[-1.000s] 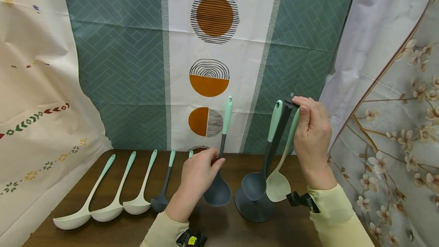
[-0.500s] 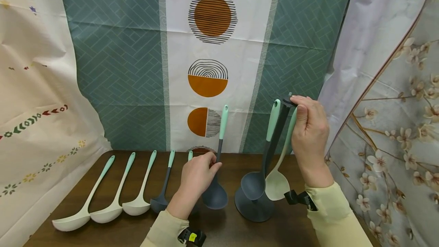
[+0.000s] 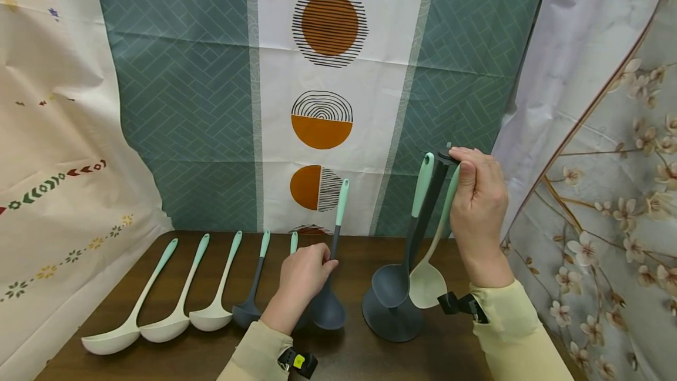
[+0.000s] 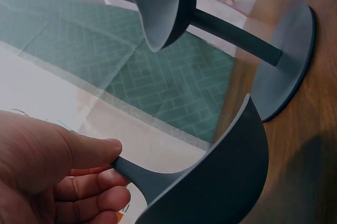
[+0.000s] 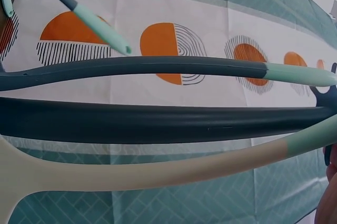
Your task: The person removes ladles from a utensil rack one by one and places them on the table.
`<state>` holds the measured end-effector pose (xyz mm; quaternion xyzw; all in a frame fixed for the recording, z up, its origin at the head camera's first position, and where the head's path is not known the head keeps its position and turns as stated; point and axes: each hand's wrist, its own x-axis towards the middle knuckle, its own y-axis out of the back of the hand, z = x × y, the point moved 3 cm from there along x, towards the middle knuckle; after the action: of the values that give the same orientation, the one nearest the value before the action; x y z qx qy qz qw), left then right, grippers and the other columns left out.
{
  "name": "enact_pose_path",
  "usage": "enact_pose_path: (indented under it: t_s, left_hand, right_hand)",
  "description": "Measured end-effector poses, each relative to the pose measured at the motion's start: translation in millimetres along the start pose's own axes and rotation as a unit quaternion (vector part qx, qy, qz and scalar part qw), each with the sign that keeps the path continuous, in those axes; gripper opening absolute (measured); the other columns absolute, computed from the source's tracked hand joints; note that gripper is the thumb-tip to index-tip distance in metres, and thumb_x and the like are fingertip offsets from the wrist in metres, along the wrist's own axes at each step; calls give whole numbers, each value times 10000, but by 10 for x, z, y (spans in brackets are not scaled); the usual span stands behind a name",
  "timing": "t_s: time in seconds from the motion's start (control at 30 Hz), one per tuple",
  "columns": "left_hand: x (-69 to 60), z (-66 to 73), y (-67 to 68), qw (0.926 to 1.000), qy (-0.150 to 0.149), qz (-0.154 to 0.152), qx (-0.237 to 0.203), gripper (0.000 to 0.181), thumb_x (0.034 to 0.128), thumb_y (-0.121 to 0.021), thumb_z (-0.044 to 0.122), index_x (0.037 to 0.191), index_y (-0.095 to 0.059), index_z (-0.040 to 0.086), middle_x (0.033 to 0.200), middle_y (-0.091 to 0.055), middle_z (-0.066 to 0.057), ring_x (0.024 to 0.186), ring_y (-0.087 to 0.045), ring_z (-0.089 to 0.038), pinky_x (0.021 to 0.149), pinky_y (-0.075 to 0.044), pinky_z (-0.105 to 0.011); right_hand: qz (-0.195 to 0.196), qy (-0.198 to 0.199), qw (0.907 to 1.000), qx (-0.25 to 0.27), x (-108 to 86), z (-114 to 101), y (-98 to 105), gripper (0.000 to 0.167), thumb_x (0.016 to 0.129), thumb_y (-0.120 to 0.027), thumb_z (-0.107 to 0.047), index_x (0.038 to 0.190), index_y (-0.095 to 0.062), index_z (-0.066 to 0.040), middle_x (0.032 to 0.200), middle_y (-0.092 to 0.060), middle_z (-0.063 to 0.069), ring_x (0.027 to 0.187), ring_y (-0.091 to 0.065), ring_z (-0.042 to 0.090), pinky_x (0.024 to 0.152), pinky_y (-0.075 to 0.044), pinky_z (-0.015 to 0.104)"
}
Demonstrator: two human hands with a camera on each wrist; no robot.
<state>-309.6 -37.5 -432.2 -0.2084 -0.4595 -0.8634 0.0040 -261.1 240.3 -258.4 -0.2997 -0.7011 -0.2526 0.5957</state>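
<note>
My left hand pinches the dark stem of a grey ladle with a mint handle; in the left wrist view its bowl hangs beside thumb and fingers. To the right, a dark stand with a round base carries a grey ladle and a cream ladle. My right hand holds the stand's top with thumb and fingers. The right wrist view shows the stand's post between the two hung handles; only a bit of the right hand shows at that view's edge.
On the brown table, left of my left hand, lie several ladles: cream ones farthest left, then a grey one. Another mint handle shows behind the left hand. Patterned cloths hang behind and at both sides.
The ladle in my left hand has come down and slightly left, its handle tip now lower. My right hand stays at the top of the stand.
</note>
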Motion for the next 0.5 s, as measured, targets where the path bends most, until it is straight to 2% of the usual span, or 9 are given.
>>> enact_pose_path:
  t_s: [0.17, 0.5]
  left_hand:
    - [4, -57, -73, 9999, 2, -84, 87, 266, 980, -871, 242, 824, -673, 155, 639, -533, 52, 561, -486, -132, 522, -403, -315]
    - [10, -156, -143, 9990, 214, -262, 297, 319, 981, -868, 265, 772, -648, 169, 624, -535, 55, 558, -493, -131, 529, -399, -325]
  right_hand:
    - [1, 2, 10000, 28, -1, 10, -6, 481, 1152, -536, -415, 1249, -790, -18, 1241, -769, 158, 1237, -676, 366, 1196, -439, 453]
    - [-20, -26, 10000, -16, -1, -4, 2, 484, 1157, -530, -417, 1260, -786, -18, 1243, -769, 151, 1238, -674, 352, 1204, -433, 451]
